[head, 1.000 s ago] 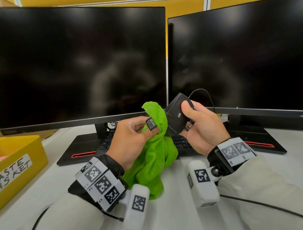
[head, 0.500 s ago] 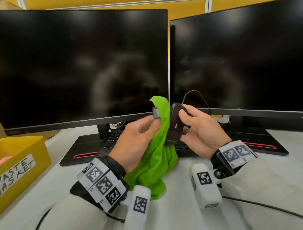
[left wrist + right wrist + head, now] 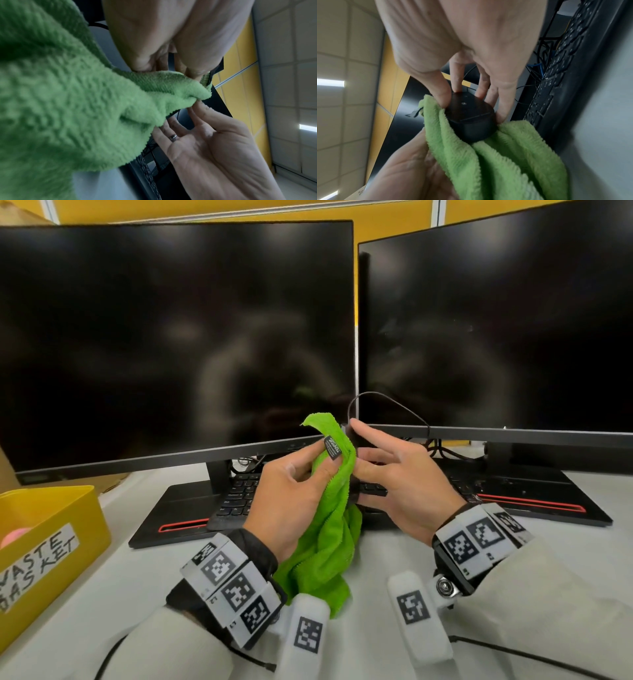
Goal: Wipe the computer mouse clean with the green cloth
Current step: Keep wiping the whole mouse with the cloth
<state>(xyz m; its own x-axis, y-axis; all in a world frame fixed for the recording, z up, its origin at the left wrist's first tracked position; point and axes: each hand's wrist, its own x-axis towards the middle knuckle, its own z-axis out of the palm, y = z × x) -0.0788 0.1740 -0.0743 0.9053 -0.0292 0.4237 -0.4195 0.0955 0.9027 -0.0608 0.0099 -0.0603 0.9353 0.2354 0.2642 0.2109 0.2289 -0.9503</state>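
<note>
A black wired computer mouse [image 3: 471, 119] is held up in the air in front of the monitors, gripped at its sides by the thumb and fingers of my right hand [image 3: 387, 474]. In the head view the mouse [image 3: 352, 436] is almost hidden behind the cloth and that hand. My left hand [image 3: 291, 491] pinches the green cloth [image 3: 329, 529] near its black label and presses it against the mouse's left face. The rest of the cloth [image 3: 496, 162] hangs down to the desk. In the left wrist view the cloth [image 3: 68, 108] fills the left side.
Two dark monitors [image 3: 178, 337] [image 3: 496, 330] stand close behind my hands. A black keyboard [image 3: 239, 494] lies under them on the white desk [image 3: 565, 559]. A yellow waste basket [image 3: 48, 546] sits at the left. The mouse cable [image 3: 387, 402] loops up behind the mouse.
The mouse has turned edge-on and slipped behind the cloth. My left hand has pushed the cloth right, over the mouse's face. Both hands have risen slightly.
</note>
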